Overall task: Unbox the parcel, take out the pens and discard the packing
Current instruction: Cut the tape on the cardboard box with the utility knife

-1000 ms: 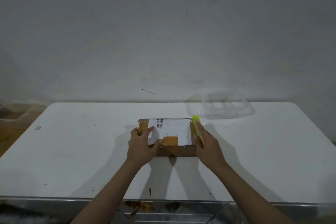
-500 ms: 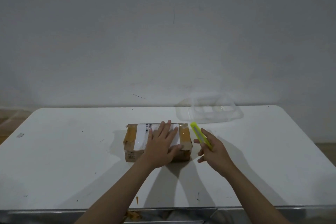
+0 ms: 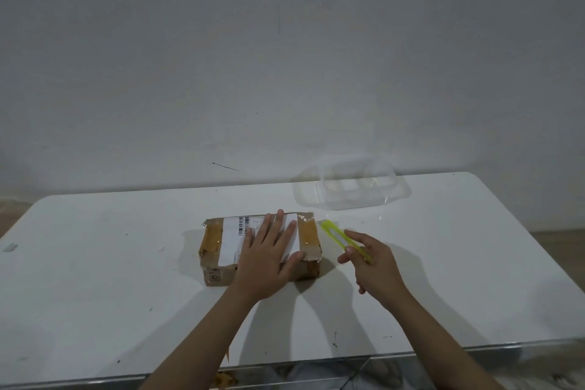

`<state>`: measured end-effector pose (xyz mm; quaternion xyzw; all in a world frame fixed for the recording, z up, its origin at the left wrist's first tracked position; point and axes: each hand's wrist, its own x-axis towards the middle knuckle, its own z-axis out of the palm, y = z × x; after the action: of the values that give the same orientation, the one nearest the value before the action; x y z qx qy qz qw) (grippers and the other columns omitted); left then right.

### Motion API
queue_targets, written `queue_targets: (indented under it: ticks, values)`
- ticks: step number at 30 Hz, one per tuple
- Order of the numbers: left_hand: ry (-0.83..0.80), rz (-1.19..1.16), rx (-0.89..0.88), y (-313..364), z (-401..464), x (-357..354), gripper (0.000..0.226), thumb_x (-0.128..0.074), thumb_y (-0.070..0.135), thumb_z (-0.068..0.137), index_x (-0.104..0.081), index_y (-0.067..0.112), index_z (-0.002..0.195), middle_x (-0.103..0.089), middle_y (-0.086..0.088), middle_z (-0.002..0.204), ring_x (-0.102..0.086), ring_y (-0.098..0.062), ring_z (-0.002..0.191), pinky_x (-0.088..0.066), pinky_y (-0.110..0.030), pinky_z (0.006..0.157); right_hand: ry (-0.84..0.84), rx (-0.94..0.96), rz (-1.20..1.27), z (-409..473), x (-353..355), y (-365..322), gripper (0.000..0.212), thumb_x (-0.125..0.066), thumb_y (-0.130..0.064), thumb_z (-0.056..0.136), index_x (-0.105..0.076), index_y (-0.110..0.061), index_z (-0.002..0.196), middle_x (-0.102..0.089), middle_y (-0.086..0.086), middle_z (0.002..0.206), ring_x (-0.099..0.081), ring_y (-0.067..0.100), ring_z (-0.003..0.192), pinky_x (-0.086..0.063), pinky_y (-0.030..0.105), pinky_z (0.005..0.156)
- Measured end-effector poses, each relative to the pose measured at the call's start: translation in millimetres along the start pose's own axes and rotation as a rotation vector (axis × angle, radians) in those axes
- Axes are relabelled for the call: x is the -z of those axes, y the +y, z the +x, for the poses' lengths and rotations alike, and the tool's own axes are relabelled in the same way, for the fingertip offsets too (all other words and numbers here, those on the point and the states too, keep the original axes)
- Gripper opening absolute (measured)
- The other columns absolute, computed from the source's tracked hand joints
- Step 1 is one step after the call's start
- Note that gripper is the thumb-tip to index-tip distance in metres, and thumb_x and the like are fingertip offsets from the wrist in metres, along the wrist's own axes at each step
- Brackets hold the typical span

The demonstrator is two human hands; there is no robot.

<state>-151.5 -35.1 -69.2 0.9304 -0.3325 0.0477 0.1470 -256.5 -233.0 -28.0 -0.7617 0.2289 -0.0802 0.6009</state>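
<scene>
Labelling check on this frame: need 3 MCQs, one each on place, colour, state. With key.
1. Where is the clear plastic container?
A. on the parcel
B. at the table's far edge, beyond the parcel to the right
C. in the left hand

2. What colour is the cutter?
A. yellow-green
B. red
C. black

3. What is the state of the parcel?
A. opened, flaps up
B. cut in half
C. taped shut

Key: 1 B, it sits on the white table by the wall. 2 A, seen in the right hand. 3 C, tape bands intact under the flat left hand.
</scene>
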Motion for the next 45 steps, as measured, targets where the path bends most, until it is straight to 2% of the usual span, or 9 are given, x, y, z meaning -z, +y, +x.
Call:
queue_targets:
  ticks: [6, 18, 26, 30, 34, 38, 41, 45]
  values:
    - [-0.004, 0.011, 0.003, 0, 1, -1, 0.07, -0.006, 0.068, 0.09, -0.011, 0.033, 0.15, 0.005, 0.006, 0.159, 0.011, -0.017, 0.146, -0.001, -0.047, 0.114, 0.056, 0.018, -0.007, -1, -4, -2, 0.028, -0.057, -0.016, 0.093, -0.062, -0.021, 0.12, -0.071, 0.006, 0.075, -0.042, 0.005, 0.033, -0.037, 0.019, 0.034]
    - [0.004, -0.001, 0.004, -1, 1, -2, 0.068, -0.011, 0.066, 0.091, -0.013, 0.033, 0.15, 0.002, 0.006, 0.159, 0.009, -0.016, 0.146, -0.004, -0.048, 0.114, 0.053, 0.014, 0.015, 5, -4, -2, 0.024, -0.058, -0.015, 0.093, -0.064, -0.025, 0.114, -0.072, 0.005, 0.072, -0.042, 0.008, 0.032, -0.037, 0.021, 0.035]
    - [0.0, -0.006, 0.004, -2, 2, -3, 0.068, -0.011, 0.066, 0.091, -0.013, 0.033, 0.15, 0.003, 0.006, 0.159, 0.01, -0.015, 0.146, -0.003, -0.047, 0.114, 0.045, 0.02, -0.049, 6, -7, -9, 0.023, -0.057, -0.015, 0.093, -0.063, -0.026, 0.112, -0.071, 0.007, 0.074, -0.044, 0.004, 0.031, -0.037, 0.019, 0.033]
    - [-0.006, -0.003, 0.01, -2, 2, -2, 0.07, -0.007, 0.068, 0.09, -0.013, 0.033, 0.15, 0.003, 0.006, 0.159, 0.01, -0.016, 0.146, -0.004, -0.048, 0.114, -0.019, 0.006, -0.127, 11, -3, -16, 0.022, -0.056, -0.017, 0.093, -0.061, -0.028, 0.111, -0.072, 0.004, 0.074, -0.047, 0.006, 0.034, -0.04, 0.021, 0.036]
    - [-0.014, -0.005, 0.015, -2, 2, -2, 0.071, -0.004, 0.069, 0.089, -0.012, 0.033, 0.15, 0.003, 0.006, 0.159, 0.01, -0.016, 0.145, -0.006, -0.049, 0.115, -0.151, -0.01, -0.189, 18, 9, -27, 0.018, -0.056, -0.016, 0.091, -0.058, -0.025, 0.107, -0.072, 0.006, 0.071, -0.054, 0.018, 0.038, -0.043, 0.024, 0.04]
    - [-0.023, -0.016, 0.016, -1, 2, -1, 0.074, -0.001, 0.071, 0.087, -0.011, 0.032, 0.15, 0.005, 0.006, 0.159, 0.012, -0.016, 0.145, -0.004, -0.049, 0.115, -0.159, 0.004, -0.263, 22, 14, -31, 0.018, -0.055, -0.014, 0.09, -0.059, -0.025, 0.104, -0.07, 0.008, 0.07, -0.046, 0.014, 0.035, -0.037, 0.021, 0.039]
    - [-0.03, -0.01, 0.019, -1, 2, -1, 0.076, 0.0, 0.072, 0.086, -0.01, 0.033, 0.15, 0.007, 0.006, 0.159, 0.015, -0.015, 0.144, -0.002, -0.047, 0.115, -0.137, 0.044, -0.289, 22, 13, -31, 0.018, -0.056, -0.013, 0.09, -0.06, -0.024, 0.103, -0.067, 0.014, 0.074, -0.041, 0.008, 0.033, -0.038, 0.021, 0.038]
    - [-0.032, -0.009, 0.023, -1, 3, -2, 0.075, -0.002, 0.072, 0.087, -0.01, 0.032, 0.15, 0.007, 0.006, 0.158, 0.014, -0.015, 0.144, -0.002, -0.048, 0.114, -0.119, 0.084, -0.301, 19, 12, -29, 0.018, -0.056, -0.013, 0.09, -0.061, -0.023, 0.103, -0.063, 0.015, 0.071, -0.041, 0.014, 0.038, -0.037, 0.02, 0.037]
